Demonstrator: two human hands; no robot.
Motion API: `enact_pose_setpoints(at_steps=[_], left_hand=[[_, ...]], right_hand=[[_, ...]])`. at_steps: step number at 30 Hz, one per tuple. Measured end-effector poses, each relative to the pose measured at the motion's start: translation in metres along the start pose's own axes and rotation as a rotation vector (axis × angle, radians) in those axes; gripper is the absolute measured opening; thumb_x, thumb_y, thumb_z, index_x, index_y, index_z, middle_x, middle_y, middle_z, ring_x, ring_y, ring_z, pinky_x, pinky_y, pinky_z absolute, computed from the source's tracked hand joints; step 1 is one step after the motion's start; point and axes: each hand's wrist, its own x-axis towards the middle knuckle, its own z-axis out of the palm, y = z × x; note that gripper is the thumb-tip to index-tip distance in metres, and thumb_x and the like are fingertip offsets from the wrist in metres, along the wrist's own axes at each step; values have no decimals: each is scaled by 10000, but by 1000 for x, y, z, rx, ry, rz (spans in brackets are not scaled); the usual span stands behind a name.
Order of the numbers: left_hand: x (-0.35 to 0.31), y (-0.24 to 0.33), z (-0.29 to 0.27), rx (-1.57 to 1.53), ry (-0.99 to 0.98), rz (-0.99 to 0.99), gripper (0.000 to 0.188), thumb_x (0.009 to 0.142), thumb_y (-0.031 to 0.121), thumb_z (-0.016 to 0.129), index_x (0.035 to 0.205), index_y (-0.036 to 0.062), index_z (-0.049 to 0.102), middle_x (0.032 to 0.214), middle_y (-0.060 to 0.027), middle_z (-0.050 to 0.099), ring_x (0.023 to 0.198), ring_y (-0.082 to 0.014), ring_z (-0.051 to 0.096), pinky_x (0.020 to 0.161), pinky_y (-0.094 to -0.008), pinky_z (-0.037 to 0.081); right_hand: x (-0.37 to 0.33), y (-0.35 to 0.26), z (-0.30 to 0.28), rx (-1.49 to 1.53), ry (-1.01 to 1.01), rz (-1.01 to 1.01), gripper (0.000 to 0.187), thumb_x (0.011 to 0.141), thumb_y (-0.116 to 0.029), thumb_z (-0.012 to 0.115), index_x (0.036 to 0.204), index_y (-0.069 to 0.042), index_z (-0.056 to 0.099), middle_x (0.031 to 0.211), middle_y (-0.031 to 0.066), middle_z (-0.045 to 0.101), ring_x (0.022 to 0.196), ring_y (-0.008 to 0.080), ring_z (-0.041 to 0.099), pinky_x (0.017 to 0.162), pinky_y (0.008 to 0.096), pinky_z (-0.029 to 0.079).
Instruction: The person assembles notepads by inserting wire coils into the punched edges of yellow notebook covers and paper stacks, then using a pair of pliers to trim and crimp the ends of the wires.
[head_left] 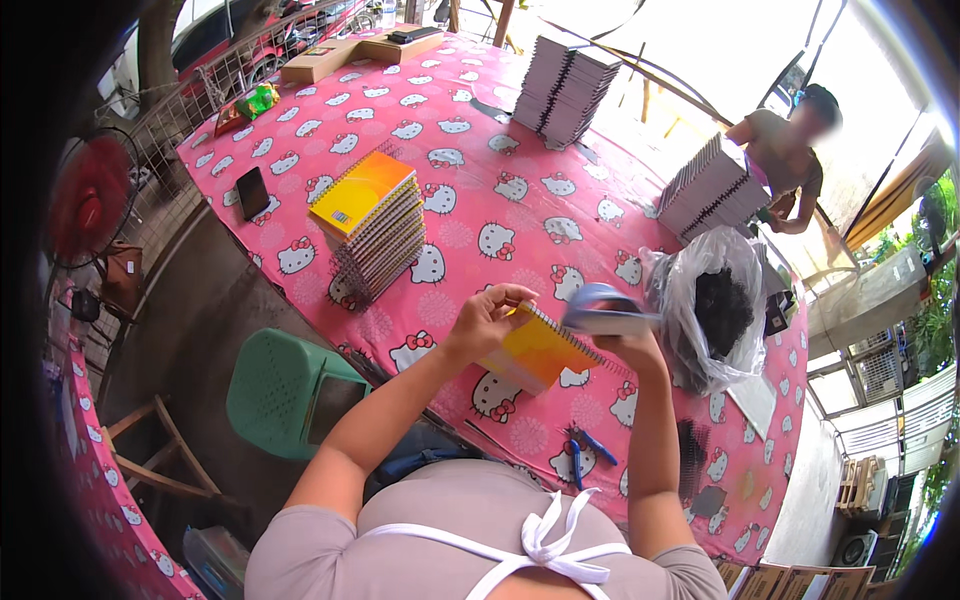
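A yellow and orange spiral notebook point(545, 350) is tilted in front of me, over the near part of the table. My left hand point(490, 318) is closed on its upper left corner, thumb and fingers pinched by the wire coil. At the coil's right end, my right hand point(632, 350) is closed under a curved blue and white thing point(603, 310). Motion blurs that thing, and I cannot tell whether it is part of the notebook. Blue-handled pliers point(578, 460) and a second blue-handled tool point(602, 448) lie on the table near my body.
A stack of yellow notebooks point(378, 225) stands left on the pink tablecloth point(470, 215). Grey page stacks point(565, 90) rise at the back and right. A clear bag of black coils point(722, 310) sits right, near another person point(790, 155). A green stool point(285, 390) stands left.
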Motion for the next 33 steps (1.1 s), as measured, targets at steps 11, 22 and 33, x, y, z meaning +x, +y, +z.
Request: enact_pose_setpoints(at_steps=[11, 22, 33], left_hand=[[1, 3, -9, -13, -43, -46, 235, 805, -91, 635, 1026, -11, 643, 987, -57, 669, 939, -117, 626, 846, -257, 520], [-31, 17, 22, 627, -104, 435, 188, 711, -32, 743, 863, 0, 637, 896, -116, 680, 811, -198, 672, 686, -297, 557], [-37, 17, 26, 559, -51, 340, 179, 697, -10, 765, 853, -9, 680, 932, -137, 670, 821, -202, 670, 698, -292, 557]], right_hand=[[-16, 78, -16, -1050, 398, 113, 543, 686, -47, 656, 1205, -30, 498, 1076, 170, 585, 984, 337, 578, 849, 415, 466], [-211, 58, 83, -969, 254, 231, 490, 784, -227, 700, 1188, -23, 512, 1138, 215, 524, 1090, 375, 482, 944, 460, 372], [-117, -40, 101, -638, 329, -227, 370, 794, -166, 700, 1102, 7, 589, 975, 148, 582, 855, 246, 592, 730, 345, 482]])
